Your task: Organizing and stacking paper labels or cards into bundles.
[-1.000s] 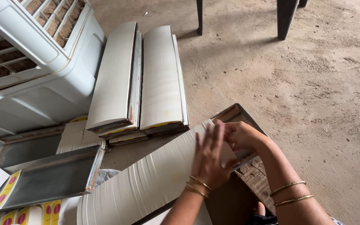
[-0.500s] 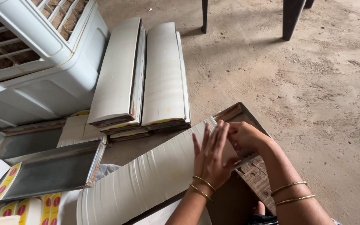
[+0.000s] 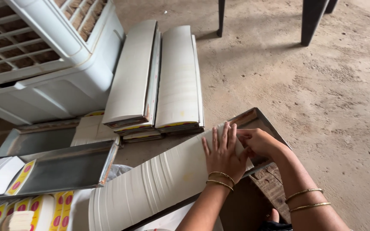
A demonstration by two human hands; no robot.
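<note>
A white air cooler [image 3: 43,64] lies on the concrete floor [image 3: 322,85] at upper left, with two long rows of white flat cards [image 3: 157,77] just beside it. Nearer, a long row of white cards [image 3: 159,179] lies slanted in a metal tray [image 3: 258,117]. The left hand [image 3: 223,154] presses flat on the row's far end, grip wide with fingers spread. The right hand [image 3: 260,143] touches that same end, its grip narrow, fingers pinching the last cards. Another metal tray [image 3: 61,169] sits at left.
</note>
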